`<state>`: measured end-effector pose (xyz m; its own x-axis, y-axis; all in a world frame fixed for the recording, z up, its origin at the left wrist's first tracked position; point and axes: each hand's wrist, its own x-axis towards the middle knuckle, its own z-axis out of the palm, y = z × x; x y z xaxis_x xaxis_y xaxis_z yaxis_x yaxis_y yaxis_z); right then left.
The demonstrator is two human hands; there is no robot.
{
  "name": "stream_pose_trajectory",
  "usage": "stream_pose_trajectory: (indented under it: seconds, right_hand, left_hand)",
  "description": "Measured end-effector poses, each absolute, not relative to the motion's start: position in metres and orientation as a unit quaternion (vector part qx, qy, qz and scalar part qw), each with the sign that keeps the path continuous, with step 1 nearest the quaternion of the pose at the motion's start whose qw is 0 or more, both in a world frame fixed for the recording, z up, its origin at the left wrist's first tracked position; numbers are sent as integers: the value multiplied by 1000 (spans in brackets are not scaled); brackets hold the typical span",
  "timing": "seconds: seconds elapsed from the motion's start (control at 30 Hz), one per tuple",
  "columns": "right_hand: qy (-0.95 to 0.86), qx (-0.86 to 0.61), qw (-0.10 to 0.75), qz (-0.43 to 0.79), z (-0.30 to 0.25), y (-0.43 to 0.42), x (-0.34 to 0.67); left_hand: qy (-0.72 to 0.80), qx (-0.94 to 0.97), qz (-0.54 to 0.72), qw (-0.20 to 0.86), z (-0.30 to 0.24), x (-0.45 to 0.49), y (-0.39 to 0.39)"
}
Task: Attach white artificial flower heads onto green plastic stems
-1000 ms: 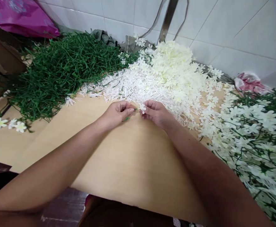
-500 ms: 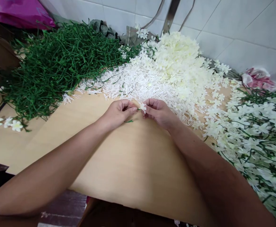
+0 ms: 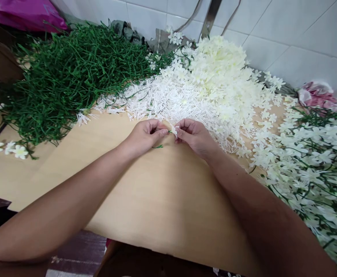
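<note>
My left hand [image 3: 145, 137] pinches a thin green stem [image 3: 158, 146] whose loose end curls below my fingers. My right hand [image 3: 193, 136] pinches a small white flower [image 3: 174, 131] and holds it against the stem's tip, thumb and forefinger pressed together. Both hands meet over the pale wooden board [image 3: 145, 192], just in front of a heap of white plastic flower centres [image 3: 168, 102]. Behind that heap lies a mound of cream petals [image 3: 220, 69].
A big tangle of green stems [image 3: 67, 73] fills the back left. Finished flower sprigs [image 3: 315, 161] pile up on the right. A sprig with three blooms [image 3: 5, 148] lies at the left edge. A white tiled wall [image 3: 295, 34] stands behind; a pink bag [image 3: 318, 96] is at right.
The hands stay together in one place; the flower has been pressed closer onto the stem tip. The camera has tilted slightly, shifting the scene upward.
</note>
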<state>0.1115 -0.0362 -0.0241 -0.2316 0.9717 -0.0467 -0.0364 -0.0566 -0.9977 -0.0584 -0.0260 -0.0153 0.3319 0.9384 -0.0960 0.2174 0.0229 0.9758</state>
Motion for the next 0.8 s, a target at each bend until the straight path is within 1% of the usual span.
stream_pose_trajectory:
  seconds: [0.17,0.37,0.47,0.8]
  right_hand:
    - [-539,-461,439,551,-22,-37,109]
    - [-572,-475,417,523,-21,-39,110]
    - [-581,-476,420,510,-21,-40,109]
    - [-585,-470,415,514,-26,-41,107]
  left_hand:
    - [471,618,337,531,-16,-59,-26]
    - [467,625,331,531,-16,-60,-26]
    - [468,624,331,531,-15,-60,-26]
    - [455,625,303,557,-15,-59,-23]
